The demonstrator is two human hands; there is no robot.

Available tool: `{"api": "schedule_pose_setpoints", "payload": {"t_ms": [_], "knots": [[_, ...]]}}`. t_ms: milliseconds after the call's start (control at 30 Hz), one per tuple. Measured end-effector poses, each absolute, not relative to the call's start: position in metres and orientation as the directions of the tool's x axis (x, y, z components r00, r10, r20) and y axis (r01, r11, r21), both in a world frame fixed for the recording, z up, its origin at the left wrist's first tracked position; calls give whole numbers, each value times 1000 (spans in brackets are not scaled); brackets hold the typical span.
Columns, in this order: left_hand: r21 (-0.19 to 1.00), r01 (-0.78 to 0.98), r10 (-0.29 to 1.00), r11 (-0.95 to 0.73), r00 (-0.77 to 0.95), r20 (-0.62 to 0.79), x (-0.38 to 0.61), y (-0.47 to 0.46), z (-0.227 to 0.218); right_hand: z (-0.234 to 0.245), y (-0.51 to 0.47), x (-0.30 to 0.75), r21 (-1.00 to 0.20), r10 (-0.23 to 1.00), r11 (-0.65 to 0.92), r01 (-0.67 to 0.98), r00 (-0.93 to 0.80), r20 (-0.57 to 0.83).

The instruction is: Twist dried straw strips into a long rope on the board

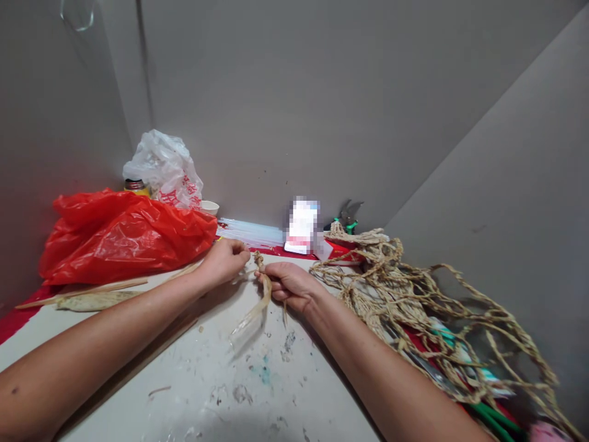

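My right hand (294, 283) pinches a pale dried husk strip (252, 322) just below its small knotted, twisted end (258, 260). The strip's broad, thin tail hangs down toward the white tabletop (221, 374). Close by on the left, my left hand (226, 260) is closed, thumb against curled fingers, beside the knot. A faint pale strand shows between the two hands, but whether my left fingers grip it is unclear. More husk pieces (99, 299) lie flat beyond my left forearm.
A red plastic bag (129, 236) and a white bag (163, 162) sit at the back left. A lit phone (302, 226) leans at the wall, near green-handled pruning shears (348, 218). Tangled braided cord (396, 288) covers the right edge. Grey panels surround the table.
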State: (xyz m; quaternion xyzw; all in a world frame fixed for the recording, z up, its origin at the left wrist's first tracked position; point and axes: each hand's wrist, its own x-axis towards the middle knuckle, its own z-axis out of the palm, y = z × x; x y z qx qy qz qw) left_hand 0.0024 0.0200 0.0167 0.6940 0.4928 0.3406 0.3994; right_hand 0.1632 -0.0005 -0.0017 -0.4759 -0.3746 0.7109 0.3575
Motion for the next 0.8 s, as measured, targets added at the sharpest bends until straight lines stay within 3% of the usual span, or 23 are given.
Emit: {"api": "schedule_pose_setpoints", "payload": {"t_ms": [133, 200, 467, 800], "knots": [[960, 219, 848, 175, 462, -260, 11, 13, 8, -4, 0, 165, -885, 861, -449, -123, -323, -392], [947, 222, 815, 234, 487, -315, 13, 9, 6, -4, 0, 167, -892, 857, -443, -95, -336, -390], [898, 419, 889, -135, 451, -77, 10, 17, -1, 0, -1, 170, -909, 871, -413, 54, -270, -411], [837, 468, 841, -283, 540, -18, 6, 20, 3, -4, 1, 172, -910, 872, -410, 56, -268, -409]]}}
